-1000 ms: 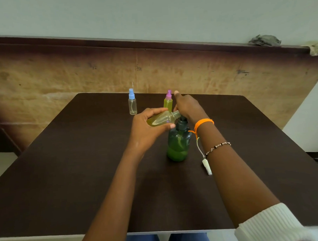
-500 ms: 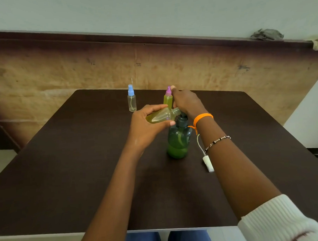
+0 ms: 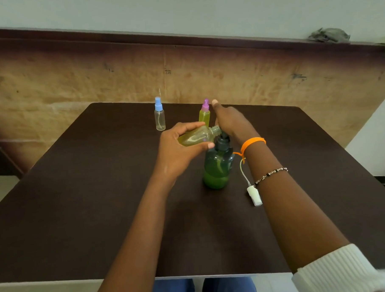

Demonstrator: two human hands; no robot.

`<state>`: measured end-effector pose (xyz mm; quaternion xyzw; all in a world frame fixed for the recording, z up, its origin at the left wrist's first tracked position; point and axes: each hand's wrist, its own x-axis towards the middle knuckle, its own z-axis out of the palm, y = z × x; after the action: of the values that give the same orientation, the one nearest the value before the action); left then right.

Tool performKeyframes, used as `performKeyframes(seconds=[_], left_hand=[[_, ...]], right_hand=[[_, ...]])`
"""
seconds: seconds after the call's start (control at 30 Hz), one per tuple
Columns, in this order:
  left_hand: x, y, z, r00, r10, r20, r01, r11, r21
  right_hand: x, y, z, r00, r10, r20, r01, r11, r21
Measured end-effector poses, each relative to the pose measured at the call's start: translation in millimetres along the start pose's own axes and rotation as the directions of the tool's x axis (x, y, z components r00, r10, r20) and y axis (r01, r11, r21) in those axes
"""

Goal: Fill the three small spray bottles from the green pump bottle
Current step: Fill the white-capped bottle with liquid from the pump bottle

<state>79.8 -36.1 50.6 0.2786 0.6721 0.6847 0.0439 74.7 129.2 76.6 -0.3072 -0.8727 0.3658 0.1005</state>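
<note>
The green pump bottle (image 3: 216,167) stands mid-table, about a third full of green liquid. My left hand (image 3: 178,146) grips an uncapped small spray bottle (image 3: 195,138), tilted on its side with its open neck at the pump's black nozzle; it holds yellow-green liquid. My right hand (image 3: 230,122) rests on top of the pump head with fingers stretched forward. Behind stand a filled small bottle with a pink cap (image 3: 204,114) and a clear one with a blue cap (image 3: 159,116). A white spray cap with its tube (image 3: 253,195) lies right of the pump bottle.
The dark brown table (image 3: 90,205) reaches back to a worn wooden wall panel (image 3: 74,80). A crumpled grey cloth (image 3: 328,35) sits on the ledge at the upper right. The table's near edge runs just above my lap.
The view has shifted slightly. My right hand's fingers have straightened out over the pump head; the left hand keeps the tilted bottle at the nozzle.
</note>
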Motion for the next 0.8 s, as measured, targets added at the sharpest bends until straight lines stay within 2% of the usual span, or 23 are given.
performKeyframes(seconds=[0.1, 0.27, 0.37, 0.47, 0.53, 0.63, 0.8], left_hand=[[1.0, 0.2, -0.2, 1.000, -0.005, -0.011, 0.005, 1.000, 0.007], [1.6, 2.2, -0.7, 1.000, 0.004, -0.015, -0.004, 1.000, 0.004], [1.0, 2.3, 0.0, 1.000, 0.006, -0.018, -0.006, 1.000, -0.004], [0.2, 1.2, 0.6, 1.000, 0.011, -0.006, -0.011, 1.000, 0.011], [-0.6, 0.6, 0.0, 1.000, 0.002, -0.005, -0.002, 1.000, 0.014], [0.3, -0.4, -0.8, 1.000, -0.005, 0.002, 0.005, 1.000, 0.001], [1.8, 2.3, -1.2, 1.000, 0.000, -0.010, 0.000, 1.000, -0.016]], right_hand=[[-2.8, -3.7, 0.0, 0.999, 0.010, -0.031, -0.011, 1.000, -0.019], [-5.1, -21.5, -15.6, 0.997, -0.031, -0.064, 0.020, 0.986, -0.163], [-1.4, -24.7, -15.2, 0.999, -0.035, -0.002, 0.034, 0.994, -0.104], [-3.2, -9.6, -5.7, 0.998, 0.023, 0.050, -0.025, 0.999, 0.027], [-5.2, -4.1, -1.0, 0.999, 0.032, 0.034, -0.034, 0.998, 0.049], [-9.9, -8.2, -2.7, 0.999, 0.032, 0.000, -0.032, 0.999, 0.019], [-7.8, -26.6, -9.0, 1.000, -0.007, 0.009, 0.008, 0.992, -0.129]])
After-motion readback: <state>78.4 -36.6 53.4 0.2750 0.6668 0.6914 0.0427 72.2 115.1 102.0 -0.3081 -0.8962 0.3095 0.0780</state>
